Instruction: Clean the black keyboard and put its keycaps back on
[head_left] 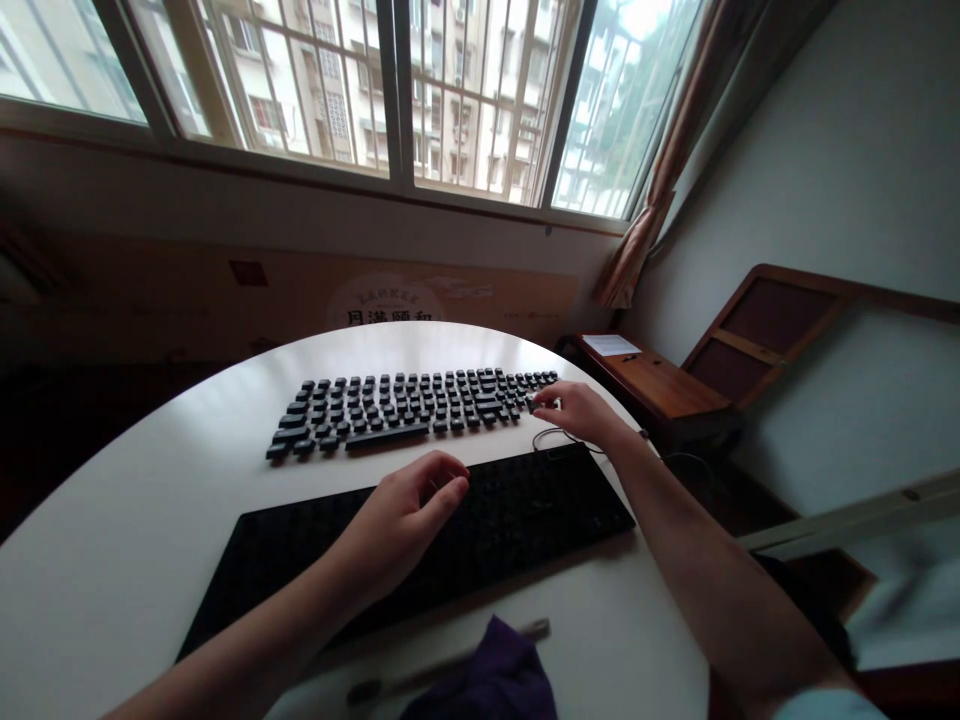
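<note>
Many loose black keycaps [386, 400] stand in keyboard order on the white round table [112, 520]. At the right end of these rows, my right hand [581, 410] has its thumb and fingertips closed at a keycap [532, 402]. In front of the rows lies a black keyboard [525, 510], its surface too dark to make out in detail. My left hand [416, 500] hovers over or rests on its middle, fingers curled and thumb tip close to them. Whatever may be between those fingers is hidden.
A purple cloth [495, 675] and a slim tool or brush [367, 690] lie near the table's front edge. A thin cable [551, 437] loops behind the keyboard. Beyond the table, a wooden bench [660, 385] holds a white paper [611, 344].
</note>
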